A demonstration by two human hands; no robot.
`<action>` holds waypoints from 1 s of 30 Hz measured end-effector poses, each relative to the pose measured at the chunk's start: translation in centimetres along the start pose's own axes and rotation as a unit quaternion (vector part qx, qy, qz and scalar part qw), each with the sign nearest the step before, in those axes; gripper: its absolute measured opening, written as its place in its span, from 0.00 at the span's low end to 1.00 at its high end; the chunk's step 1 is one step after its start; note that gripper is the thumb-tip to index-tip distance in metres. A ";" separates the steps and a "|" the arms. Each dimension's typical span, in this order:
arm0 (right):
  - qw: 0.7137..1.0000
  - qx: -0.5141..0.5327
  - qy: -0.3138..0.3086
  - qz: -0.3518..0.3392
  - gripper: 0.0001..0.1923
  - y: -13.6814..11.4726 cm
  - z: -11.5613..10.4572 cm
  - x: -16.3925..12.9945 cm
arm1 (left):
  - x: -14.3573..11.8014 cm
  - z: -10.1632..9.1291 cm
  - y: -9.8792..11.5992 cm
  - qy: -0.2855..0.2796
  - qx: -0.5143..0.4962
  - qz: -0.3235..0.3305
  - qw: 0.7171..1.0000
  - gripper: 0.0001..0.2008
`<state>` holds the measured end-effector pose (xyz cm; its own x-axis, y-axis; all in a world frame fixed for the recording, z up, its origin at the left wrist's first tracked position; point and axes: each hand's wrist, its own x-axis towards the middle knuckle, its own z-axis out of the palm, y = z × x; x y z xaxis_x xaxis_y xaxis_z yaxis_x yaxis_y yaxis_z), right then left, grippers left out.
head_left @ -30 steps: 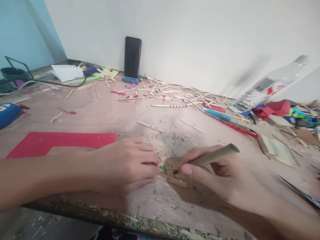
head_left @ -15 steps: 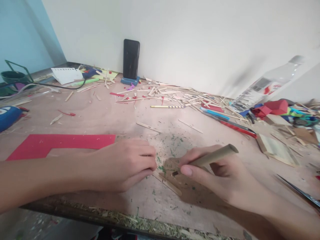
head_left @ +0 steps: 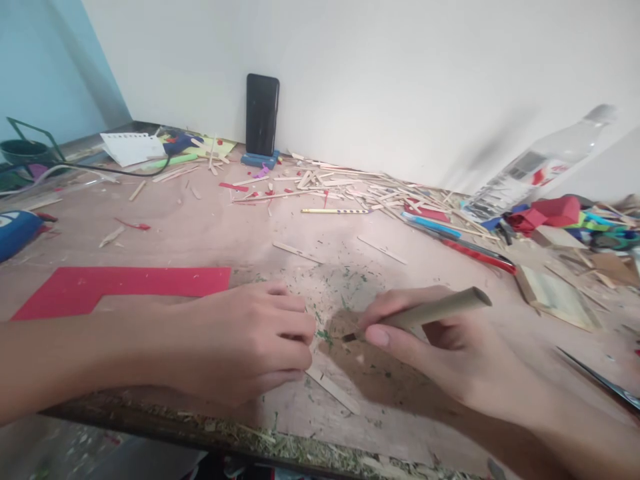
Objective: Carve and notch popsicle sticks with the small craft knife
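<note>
My left hand [head_left: 253, 343] is closed, its fingers curled down onto a flat wooden craft stick [head_left: 334, 392]. One end of that stick sticks out below the fingers; the rest is hidden. My right hand [head_left: 440, 340] grips a carving tool with a round wooden handle [head_left: 440, 308] and a short dark blade [head_left: 349, 337]. The blade is low over the table, a little right of my left fingers and apart from the stick. Green shavings [head_left: 325, 335] lie scattered between both hands. Beyond them rest two thin wooden sticks [head_left: 297, 252], one of them farther right.
A red sheet [head_left: 150, 283] lies by my left forearm. Along the wall are a phone on a stand [head_left: 262, 115], piled sticks [head_left: 350, 187], a tilted plastic bottle [head_left: 543, 163] and a red cutter [head_left: 477, 255]. A pointed dark blade [head_left: 597, 377] lies right of my right hand.
My left hand and the craft stick have shifted slightly toward the table's front edge. My right hand has moved a touch to the right, still gripping the carving tool.
</note>
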<state>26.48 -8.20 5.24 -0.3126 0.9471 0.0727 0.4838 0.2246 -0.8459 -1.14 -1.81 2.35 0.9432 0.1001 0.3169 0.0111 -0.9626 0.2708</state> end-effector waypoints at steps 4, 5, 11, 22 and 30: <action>0.998 -0.034 0.002 -0.048 0.04 -0.5 0.1 0.3 | -0.1 0.2 -0.3 0.013 0.001 0.005 1.000 0.12; 0.998 -0.042 -0.002 -0.056 0.04 -0.6 0.1 0.4 | -0.1 0.2 -0.5 0.014 0.002 0.008 1.000 0.12; 0.999 -0.022 0.016 -0.040 0.05 -0.4 -0.1 0.2 | -0.2 0.4 -0.9 0.011 -0.008 0.008 1.000 0.12; 0.998 0.045 0.039 0.019 0.11 -0.6 -0.4 0.3 | -0.1 0.3 -0.6 0.033 -0.005 -0.043 0.999 0.11; 1.000 0.017 0.010 0.015 0.08 -1.0 -0.9 0.3 | 0.0 -0.6 -0.8 0.013 -0.147 -0.039 0.988 0.07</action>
<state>26.65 -7.97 6.58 -0.2823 0.9576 0.0578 0.4644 0.1892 -0.8652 -1.31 -0.89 2.68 0.9340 0.1816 0.3076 -0.0170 -0.8375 0.5462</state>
